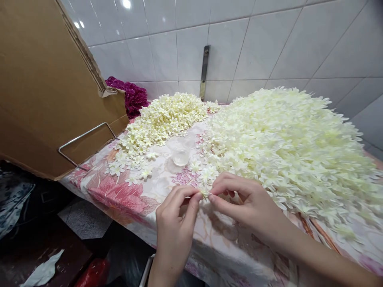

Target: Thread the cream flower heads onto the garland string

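Between the fingertips of my two hands is a small pale-yellow artificial flower (204,194), partly covered by the fingers. My left hand (178,215) pinches its left side with thumb and forefinger. From the right, my right hand (243,197) pinches the other side of it. Just beyond the hands stands a small clear plastic cup (180,153). To the right rises a large heap of white-green fabric flower petals (287,147). Behind the cup and to its left lies a smaller pile of cream flowers (170,115), with several loose ones in front.
A floral tablecloth (119,195) covers the table. A large cardboard sheet (54,91) leans at the left beside a bent metal wire handle (85,137). Purple crinkled material (134,97) sits behind it. A metal strip (204,71) stands against the tiled wall (233,44).
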The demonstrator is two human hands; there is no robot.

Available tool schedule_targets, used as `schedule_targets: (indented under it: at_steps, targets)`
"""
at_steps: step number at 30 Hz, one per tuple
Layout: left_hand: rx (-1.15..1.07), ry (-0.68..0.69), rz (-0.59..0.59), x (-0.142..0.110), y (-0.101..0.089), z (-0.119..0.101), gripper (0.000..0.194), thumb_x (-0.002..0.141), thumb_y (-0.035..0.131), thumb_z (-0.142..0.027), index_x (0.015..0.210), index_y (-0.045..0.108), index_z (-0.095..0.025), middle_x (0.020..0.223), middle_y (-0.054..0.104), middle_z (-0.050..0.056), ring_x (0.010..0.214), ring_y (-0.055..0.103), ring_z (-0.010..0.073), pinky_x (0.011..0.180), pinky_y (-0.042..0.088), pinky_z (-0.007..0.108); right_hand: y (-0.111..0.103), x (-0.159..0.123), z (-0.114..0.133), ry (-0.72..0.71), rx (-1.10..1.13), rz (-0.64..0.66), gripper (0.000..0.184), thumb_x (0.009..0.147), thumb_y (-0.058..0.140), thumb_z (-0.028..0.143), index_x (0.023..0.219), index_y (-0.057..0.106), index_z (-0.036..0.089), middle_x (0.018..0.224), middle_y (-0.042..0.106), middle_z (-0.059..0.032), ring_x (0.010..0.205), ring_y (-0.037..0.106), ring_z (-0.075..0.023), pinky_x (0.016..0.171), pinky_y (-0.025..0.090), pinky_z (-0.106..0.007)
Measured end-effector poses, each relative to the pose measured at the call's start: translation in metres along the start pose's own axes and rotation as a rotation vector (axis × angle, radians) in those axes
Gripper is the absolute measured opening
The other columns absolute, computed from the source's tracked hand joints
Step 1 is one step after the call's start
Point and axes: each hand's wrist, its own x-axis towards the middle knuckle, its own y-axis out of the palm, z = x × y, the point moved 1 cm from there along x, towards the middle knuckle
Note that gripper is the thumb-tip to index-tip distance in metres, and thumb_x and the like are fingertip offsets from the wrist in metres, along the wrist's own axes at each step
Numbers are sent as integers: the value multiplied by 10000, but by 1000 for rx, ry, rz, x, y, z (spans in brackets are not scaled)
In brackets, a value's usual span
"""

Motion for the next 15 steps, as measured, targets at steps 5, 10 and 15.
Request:
schedule_targets:
  at_steps: [5, 10, 15]
  targets:
    - [-5, 37, 35, -1, 0, 0, 115, 864, 551, -148, 798, 628, -202, 765, 644, -21, 727, 610, 84, 638, 470, 120, 0, 1, 0, 35, -10, 4, 192, 778, 568, 217, 592, 535, 188, 656, 534, 18, 635, 493, -120, 575, 346, -251]
    - [-20, 1, 46, -1, -1, -1, 118, 862, 541, -155, 794, 628, -197, 767, 649, -9, 725, 617, 104, 631, 475, 144, 0, 0, 0, 74, 19, 87, 243, 817, 556, 285, 596, 526, 186, 641, 504, 21, 620, 463, -117, 562, 333, -251]
    - [-40, -64, 31, 1, 0, -1, 117, 852, 549, -196, 762, 623, -189, 739, 647, 5, 693, 624, 132, 617, 489, 184, -1, 2, 6, 124, 91, 108, 217, 830, 548, 319, 659, 553, 185, 659, 502, 15, 618, 453, -119, 554, 344, -248]
